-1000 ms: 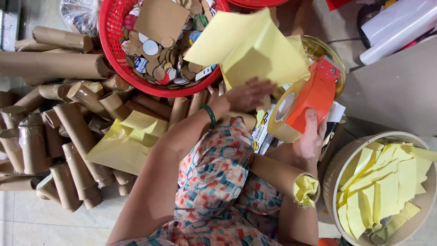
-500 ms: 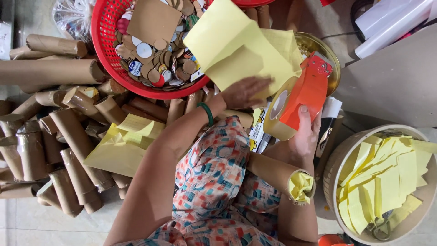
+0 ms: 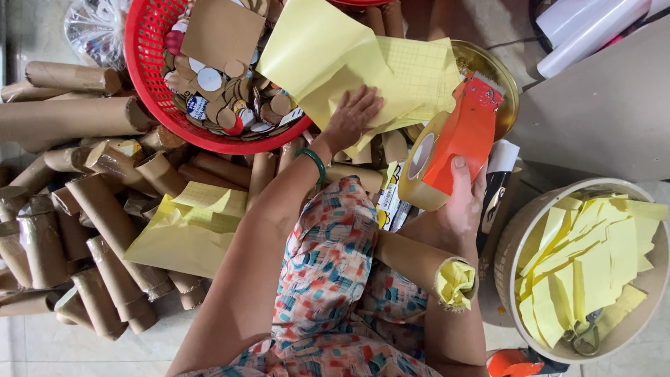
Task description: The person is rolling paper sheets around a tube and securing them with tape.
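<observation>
Centrally, the left hand (image 3: 354, 115) lies spread flat on crumpled yellow backing sheets (image 3: 349, 59) at upper centre, overlapping a red basket (image 3: 143, 84) of cardboard discs. Right of it, the right hand (image 3: 460, 206) grips an orange tape dispenser (image 3: 453, 143). Cardboard tubes (image 3: 91, 230) crowd the left, and a round tub (image 3: 516, 230) of yellow strips sits lower right.

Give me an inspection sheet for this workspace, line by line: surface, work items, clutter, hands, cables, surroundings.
Surface: pale tiled floor.
Work items: yellow sheets under the left hand; orange tape dispenser; cardboard tube plugged with yellow paper, lying on the lap.
Clutter: pile of brown tubes; red basket of cardboard discs; round tub of yellow strips.
Hands: left hand flat on the sheets; right hand grips the dispenser.
Cables: thin dark cord, top right.
Surroundings: white rolls; grey board.
</observation>
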